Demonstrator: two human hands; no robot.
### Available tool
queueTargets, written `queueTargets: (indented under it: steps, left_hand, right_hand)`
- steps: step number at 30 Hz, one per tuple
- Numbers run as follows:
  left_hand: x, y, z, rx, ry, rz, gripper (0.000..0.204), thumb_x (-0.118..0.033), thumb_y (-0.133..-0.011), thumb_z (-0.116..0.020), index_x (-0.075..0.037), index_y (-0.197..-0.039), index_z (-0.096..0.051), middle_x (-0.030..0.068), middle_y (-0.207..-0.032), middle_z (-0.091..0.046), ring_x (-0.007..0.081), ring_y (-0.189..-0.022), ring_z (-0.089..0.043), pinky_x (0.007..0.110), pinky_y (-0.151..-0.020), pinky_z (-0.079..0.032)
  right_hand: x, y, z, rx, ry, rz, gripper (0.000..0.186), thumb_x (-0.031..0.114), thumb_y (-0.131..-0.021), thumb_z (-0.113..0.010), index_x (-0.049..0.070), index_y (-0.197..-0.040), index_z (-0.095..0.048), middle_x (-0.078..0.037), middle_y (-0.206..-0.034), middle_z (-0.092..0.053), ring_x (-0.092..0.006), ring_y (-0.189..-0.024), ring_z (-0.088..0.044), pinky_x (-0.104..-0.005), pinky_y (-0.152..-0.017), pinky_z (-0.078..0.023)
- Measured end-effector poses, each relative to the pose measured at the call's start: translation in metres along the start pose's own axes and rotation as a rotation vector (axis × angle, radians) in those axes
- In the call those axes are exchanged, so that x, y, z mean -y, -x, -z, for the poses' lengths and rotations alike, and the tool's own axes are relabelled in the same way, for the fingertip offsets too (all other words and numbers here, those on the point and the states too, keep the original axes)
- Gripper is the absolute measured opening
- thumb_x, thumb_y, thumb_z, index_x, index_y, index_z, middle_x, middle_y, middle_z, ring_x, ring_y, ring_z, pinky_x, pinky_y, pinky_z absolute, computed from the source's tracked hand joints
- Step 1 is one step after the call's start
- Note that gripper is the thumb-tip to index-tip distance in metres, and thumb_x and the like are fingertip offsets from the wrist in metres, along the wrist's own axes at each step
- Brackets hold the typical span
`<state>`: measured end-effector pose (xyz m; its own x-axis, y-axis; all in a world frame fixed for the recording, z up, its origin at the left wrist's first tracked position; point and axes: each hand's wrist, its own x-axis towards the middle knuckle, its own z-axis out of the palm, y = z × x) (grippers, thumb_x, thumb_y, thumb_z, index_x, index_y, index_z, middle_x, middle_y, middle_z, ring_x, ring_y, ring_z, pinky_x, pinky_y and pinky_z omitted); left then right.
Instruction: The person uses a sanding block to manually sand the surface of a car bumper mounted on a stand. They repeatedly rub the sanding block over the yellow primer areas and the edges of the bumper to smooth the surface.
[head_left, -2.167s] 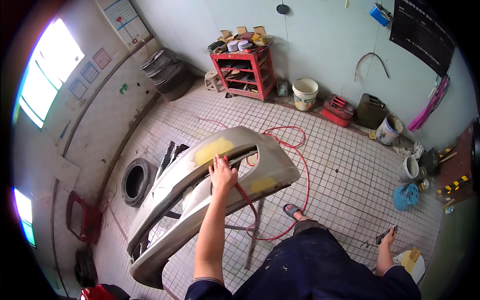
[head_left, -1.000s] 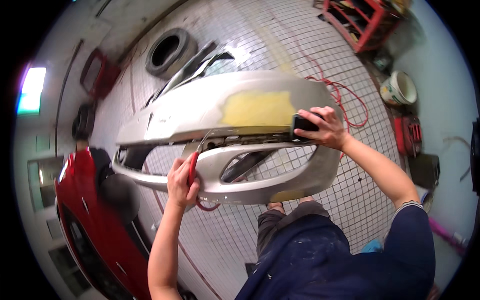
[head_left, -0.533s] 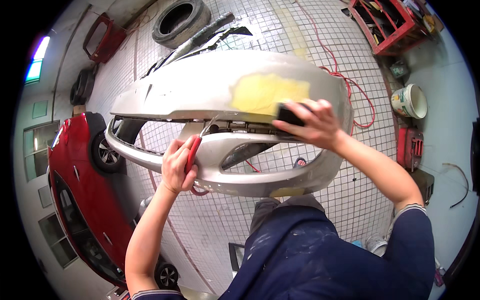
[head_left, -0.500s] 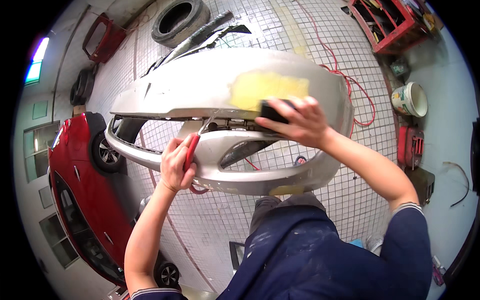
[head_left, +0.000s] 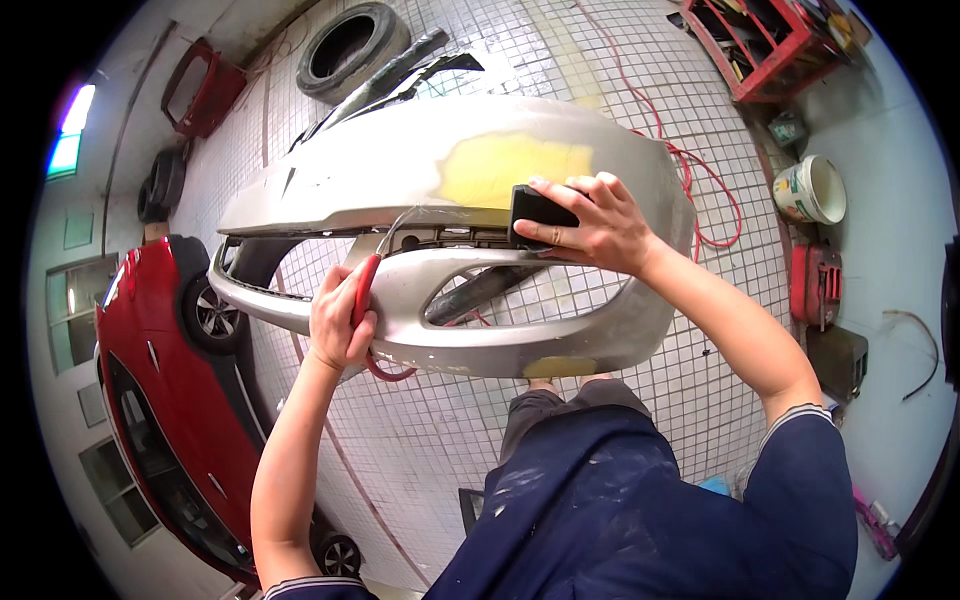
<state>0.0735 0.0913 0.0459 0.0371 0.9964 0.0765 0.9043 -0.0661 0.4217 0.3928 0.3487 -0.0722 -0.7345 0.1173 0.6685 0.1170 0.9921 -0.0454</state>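
A silver-grey car bumper (head_left: 360,160) lies across the middle of the view, with a yellow patch (head_left: 495,160) on its upper face and another along its lower edge. My left hand (head_left: 342,315) is closed on a red-handled tool (head_left: 366,285) with a thin metal tip pointing toward the bumper's long opening and a red hose (head_left: 392,372) hanging below. My right hand (head_left: 590,225) grips a black block (head_left: 540,205) at the lower edge of the upper patch, just above the opening; its fingers lie over the block's top.
A red car (head_left: 165,410) stands at left. Behind the bumper lie a tyre (head_left: 380,55) and long dark parts (head_left: 385,85) on the tiled floor. At right are a red shelf cart (head_left: 760,50), a white bucket (head_left: 810,190), a red case (head_left: 815,285) and loops of red hose (head_left: 720,220).
The view has swung round since the first frame, where my left hand rested on the bumper. Over the last second my right hand and block have slid left along the patch's lower edge.
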Motion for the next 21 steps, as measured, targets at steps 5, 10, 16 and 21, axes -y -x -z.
queueTargets:
  steps: [5,10,16,21]
  left_hand:
    - [-0.006,0.003,-0.005,-0.028,0.001,0.02,0.076,-0.025,-0.074,-0.06,0.009,-0.142,-0.058,0.0179,-0.091,-0.066,0.0386,-0.093,-0.061,0.046,-0.088,-0.053]
    - [0.001,0.012,-0.011,-0.072,-0.009,-0.058,0.073,-0.024,-0.077,-0.06,0.009,-0.142,-0.057,0.0234,-0.113,-0.068,0.0439,-0.108,-0.062,0.049,-0.099,-0.052]
    - [-0.003,0.013,-0.01,-0.147,-0.119,-0.225,0.055,-0.013,-0.082,-0.064,0.007,-0.134,-0.062,0.0243,-0.126,-0.067,0.0459,-0.118,-0.06,0.051,-0.107,-0.047]
    - [-0.07,0.047,-0.055,-0.301,-0.102,-0.225,0.044,-0.001,-0.088,-0.064,0.003,-0.132,-0.065,0.0187,-0.118,-0.069,0.0405,-0.11,-0.064,0.049,-0.102,-0.049]
  right_hand:
    - [-0.043,0.1,0.065,0.192,-0.01,-0.176,0.06,0.042,-0.082,-0.082,0.036,-0.141,-0.07,-0.007,-0.154,-0.055,-0.0249,-0.12,-0.057,-0.0412,-0.101,-0.042]
    - [-0.021,0.212,0.132,-0.033,-0.115,-0.958,0.055,0.048,-0.091,-0.074,0.021,-0.139,-0.068,-0.009,-0.136,-0.063,-0.0241,-0.111,-0.063,-0.0397,-0.094,-0.049]
    - [0.078,0.24,0.157,-1.04,-1.342,-1.668,0.064,0.062,-0.104,-0.06,0.009,-0.139,-0.062,-0.007,-0.115,-0.072,-0.0213,-0.098,-0.07,-0.0367,-0.084,-0.058]
    - [0.149,0.217,0.157,-0.995,-1.867,-1.467,0.063,0.051,-0.1,-0.066,0.005,-0.143,-0.056,-0.015,-0.117,-0.073,-0.0286,-0.104,-0.073,-0.0422,-0.089,-0.061]
